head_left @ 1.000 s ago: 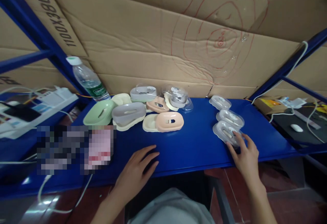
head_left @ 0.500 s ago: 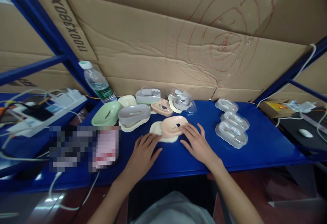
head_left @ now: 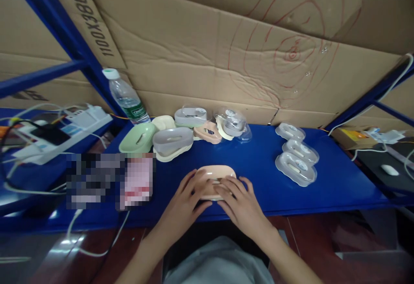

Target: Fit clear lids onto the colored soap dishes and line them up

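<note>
A peach soap dish lies near the front edge of the blue table, a pale rim showing along its lower side. From the left, my left hand grips its side with curled fingers. My right hand holds the opposite side, its fingers reaching over into the dish. Parts of the dish are hidden by my fingers. Behind and to the left sit a green soap dish and a grey soap dish, the grey one resting on a cream piece.
Clear-lidded soap boxes stand in a row at the right. More dishes and lids cluster by the cardboard wall. A water bottle, a power strip and cables are on the left.
The peach dish has been drawn toward me to the front edge, now lined up with the pale piece beneath it. Both hands have closed in on its sides.
</note>
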Demonstrator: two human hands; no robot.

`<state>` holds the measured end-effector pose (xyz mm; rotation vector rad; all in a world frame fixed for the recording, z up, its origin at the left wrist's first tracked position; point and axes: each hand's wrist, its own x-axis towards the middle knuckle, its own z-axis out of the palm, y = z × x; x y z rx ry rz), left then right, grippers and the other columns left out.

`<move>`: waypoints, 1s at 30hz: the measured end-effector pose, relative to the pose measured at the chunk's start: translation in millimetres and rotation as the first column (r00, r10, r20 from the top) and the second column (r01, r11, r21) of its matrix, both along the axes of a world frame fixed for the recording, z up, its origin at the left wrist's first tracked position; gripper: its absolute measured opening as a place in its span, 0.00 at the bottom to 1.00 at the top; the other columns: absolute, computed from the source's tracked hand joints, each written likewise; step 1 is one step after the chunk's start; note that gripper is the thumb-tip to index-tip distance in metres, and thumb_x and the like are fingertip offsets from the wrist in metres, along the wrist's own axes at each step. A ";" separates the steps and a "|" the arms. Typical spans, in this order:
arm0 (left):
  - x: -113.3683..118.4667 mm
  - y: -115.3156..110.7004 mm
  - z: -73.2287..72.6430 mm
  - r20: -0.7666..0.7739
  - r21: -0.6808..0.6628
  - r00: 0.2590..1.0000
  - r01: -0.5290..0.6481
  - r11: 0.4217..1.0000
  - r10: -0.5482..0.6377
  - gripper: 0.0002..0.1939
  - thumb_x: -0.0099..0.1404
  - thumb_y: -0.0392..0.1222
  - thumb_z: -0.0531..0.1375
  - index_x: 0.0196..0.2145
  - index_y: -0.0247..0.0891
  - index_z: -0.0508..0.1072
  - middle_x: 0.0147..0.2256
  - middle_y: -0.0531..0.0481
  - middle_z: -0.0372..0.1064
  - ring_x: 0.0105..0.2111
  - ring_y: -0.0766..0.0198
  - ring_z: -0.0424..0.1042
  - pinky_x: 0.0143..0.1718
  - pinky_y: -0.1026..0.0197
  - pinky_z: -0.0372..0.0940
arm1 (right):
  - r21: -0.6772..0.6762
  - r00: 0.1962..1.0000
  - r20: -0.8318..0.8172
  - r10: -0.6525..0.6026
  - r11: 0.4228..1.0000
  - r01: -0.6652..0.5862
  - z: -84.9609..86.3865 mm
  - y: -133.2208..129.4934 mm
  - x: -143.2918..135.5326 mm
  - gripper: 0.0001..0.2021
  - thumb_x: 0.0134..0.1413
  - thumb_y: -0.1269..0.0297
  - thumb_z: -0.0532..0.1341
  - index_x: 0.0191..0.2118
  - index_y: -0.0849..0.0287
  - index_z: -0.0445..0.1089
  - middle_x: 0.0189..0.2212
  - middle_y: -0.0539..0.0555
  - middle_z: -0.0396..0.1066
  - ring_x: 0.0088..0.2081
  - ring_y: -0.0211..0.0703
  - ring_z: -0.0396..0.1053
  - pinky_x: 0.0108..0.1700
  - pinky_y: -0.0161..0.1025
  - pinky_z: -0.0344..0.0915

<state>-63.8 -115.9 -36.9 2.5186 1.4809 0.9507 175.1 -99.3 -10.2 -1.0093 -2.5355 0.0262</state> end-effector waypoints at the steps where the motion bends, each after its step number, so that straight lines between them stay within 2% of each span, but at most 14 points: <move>1: -0.6 0.3 0.7 0.010 -0.005 1.000 0.009 1.000 -0.009 0.30 0.73 0.41 0.63 0.69 0.47 0.63 0.67 0.40 0.63 0.69 0.45 0.61 0.65 0.40 0.67 | 0.005 1.000 -0.002 -0.006 1.000 0.006 -1.6 -0.4 -0.4 0.15 0.75 0.63 0.57 0.62 0.54 0.69 0.60 0.58 0.73 0.64 0.52 0.65 0.64 0.54 0.55; 5: -5.0 3.8 4.4 0.059 -0.042 0.998 0.031 0.999 -0.028 0.30 0.74 0.44 0.62 0.70 0.50 0.61 0.68 0.40 0.61 0.67 0.48 0.64 0.65 0.42 0.67 | 0.032 1.000 -0.025 -0.002 0.999 0.003 -4.3 1.0 1.0 0.14 0.75 0.62 0.58 0.61 0.54 0.70 0.58 0.57 0.75 0.61 0.50 0.68 0.58 0.51 0.58; 9: -8.4 12.7 5.0 0.089 -0.067 0.995 0.038 0.997 -0.032 0.28 0.75 0.47 0.60 0.70 0.48 0.61 0.70 0.40 0.60 0.67 0.51 0.65 0.66 0.45 0.67 | 0.048 0.998 -0.066 -0.010 0.999 0.013 -3.5 8.1 0.3 0.18 0.76 0.62 0.56 0.66 0.53 0.65 0.58 0.58 0.75 0.60 0.50 0.68 0.60 0.51 0.56; 15: -10.6 18.3 -3.0 0.052 -0.084 0.998 0.037 0.996 -0.033 0.24 0.76 0.48 0.58 0.67 0.47 0.65 0.71 0.40 0.60 0.68 0.49 0.66 0.65 0.45 0.68 | 0.034 0.997 -0.074 0.011 0.999 -0.008 -9.1 13.8 -2.2 0.18 0.75 0.58 0.58 0.65 0.52 0.67 0.57 0.57 0.75 0.61 0.51 0.68 0.62 0.53 0.55; 19: -12.3 14.5 -6.5 0.035 -0.076 0.997 0.075 0.994 -0.072 0.25 0.76 0.48 0.58 0.68 0.48 0.65 0.71 0.41 0.59 0.69 0.50 0.63 0.66 0.44 0.66 | 0.060 0.994 -0.089 0.060 0.997 -0.055 -12.5 11.3 -1.3 0.15 0.76 0.64 0.57 0.63 0.53 0.69 0.60 0.56 0.74 0.63 0.48 0.68 0.64 0.53 0.53; 22: -18.0 15.9 -1.6 0.025 -0.053 0.996 0.085 0.995 -0.083 0.24 0.77 0.47 0.57 0.68 0.48 0.65 0.69 0.42 0.63 0.68 0.51 0.65 0.66 0.45 0.66 | 0.040 0.994 -0.092 0.057 0.998 -0.054 -13.1 10.5 -1.4 0.15 0.76 0.66 0.56 0.62 0.53 0.69 0.61 0.56 0.74 0.63 0.47 0.68 0.65 0.53 0.53; 24: -25.3 22.0 6.4 0.037 -0.026 0.999 -0.006 1.000 0.007 0.23 0.78 0.45 0.54 0.68 0.46 0.65 0.66 0.42 0.67 0.65 0.52 0.69 0.65 0.46 0.67 | 0.007 0.995 -0.085 0.044 0.999 -0.044 -12.6 10.7 -1.8 0.15 0.76 0.66 0.56 0.63 0.53 0.69 0.61 0.57 0.74 0.64 0.48 0.67 0.65 0.53 0.54; 26: -33.9 31.9 16.1 0.044 0.012 0.976 -0.216 0.976 0.215 0.22 0.79 0.45 0.51 0.65 0.41 0.68 0.61 0.39 0.72 0.61 0.49 0.72 0.63 0.44 0.68 | -0.022 0.996 -0.085 0.025 0.999 -0.026 -11.6 11.2 -2.3 0.16 0.75 0.66 0.56 0.63 0.52 0.68 0.62 0.57 0.73 0.64 0.48 0.67 0.65 0.52 0.54; 28: -41.0 43.3 24.3 -0.010 0.039 0.895 -0.445 0.895 0.445 0.22 0.78 0.45 0.50 0.63 0.34 0.70 0.58 0.33 0.73 0.58 0.42 0.73 0.59 0.38 0.68 | -0.036 0.996 -0.090 0.005 0.999 -0.008 -10.6 11.4 -2.8 0.16 0.75 0.67 0.56 0.64 0.52 0.68 0.62 0.57 0.73 0.64 0.48 0.68 0.65 0.53 0.55; 30: -44.4 53.8 28.7 -0.127 0.045 0.814 -0.566 0.823 0.567 0.23 0.76 0.44 0.51 0.61 0.31 0.71 0.57 0.31 0.73 0.57 0.35 0.72 0.54 0.35 0.69 | -0.042 0.995 -0.098 -0.008 0.999 0.004 -9.8 11.4 -3.3 0.16 0.75 0.67 0.56 0.63 0.52 0.69 0.61 0.57 0.74 0.63 0.49 0.68 0.65 0.53 0.55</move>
